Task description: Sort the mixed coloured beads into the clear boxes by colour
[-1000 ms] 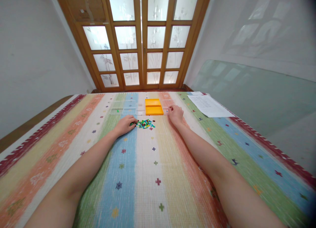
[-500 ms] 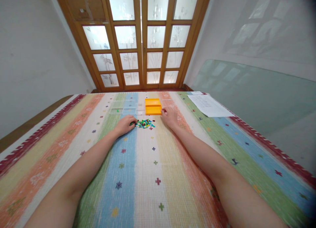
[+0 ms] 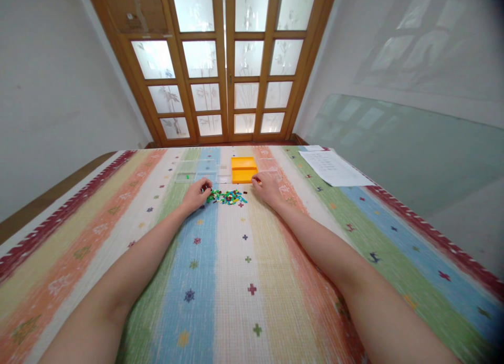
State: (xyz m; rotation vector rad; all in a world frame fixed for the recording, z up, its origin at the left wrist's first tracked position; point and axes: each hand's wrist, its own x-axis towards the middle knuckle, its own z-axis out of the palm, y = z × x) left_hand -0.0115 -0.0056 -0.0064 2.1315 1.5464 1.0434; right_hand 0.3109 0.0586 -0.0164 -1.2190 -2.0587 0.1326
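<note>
While left grip point(image 3: 195, 195) curls beside bricks point(image 3: 229, 197), right grip point(image 3: 269, 189) pinches, seemingly, dark piece point(image 3: 257, 180)

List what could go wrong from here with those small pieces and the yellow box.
The left hand is right at the edge of the loose pile of small pieces; a sideways brush might scatter them across the tablecloth.
The right hand is close to the yellow box, so a bump could shift it.

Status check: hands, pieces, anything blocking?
Left hand at left edge of pieces; right hand by orange box. Pieces heaped loose between hands. No obstruction visible.
</note>
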